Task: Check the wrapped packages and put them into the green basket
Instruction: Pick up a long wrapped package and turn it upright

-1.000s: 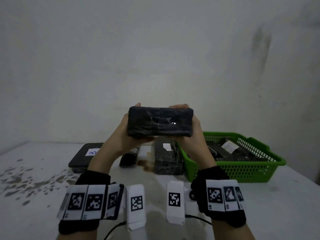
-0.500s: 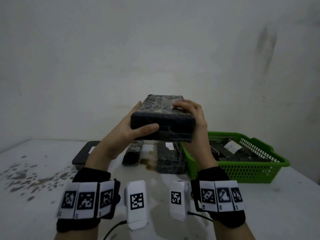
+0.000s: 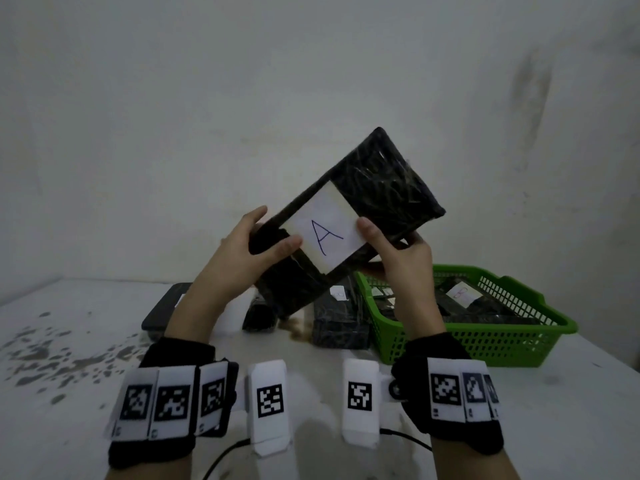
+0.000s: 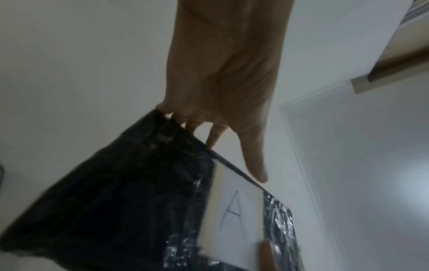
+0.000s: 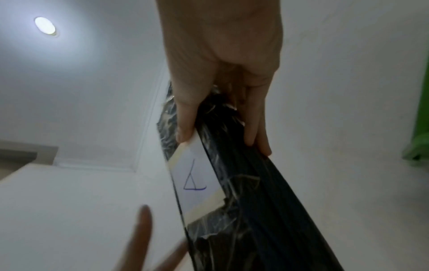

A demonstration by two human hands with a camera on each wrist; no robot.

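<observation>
above the table, both hands, left hand (image 3: 256, 244) and right hand (image 3: 401, 258), pinch the black film-wrapped package (image 3: 377, 188), now flipped label-side up showing "a"; check looks done, green plastic basket (image 3: 519, 337) next

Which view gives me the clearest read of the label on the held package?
The head view: the white label faces the camera, with a handwritten "A" plainly legible. The left wrist view shows it foreshortened and dim, the right wrist view shows it obliquely, with the letter turned round.

The held package (image 3: 349, 216) is wrapped in glossy, crinkled black plastic film (matt white paper label (image 3: 323, 233)); lower right, the basket (image 3: 485, 337) is perforated green plastic; the worktop (image 3: 69, 341) is matt, stained.
</observation>
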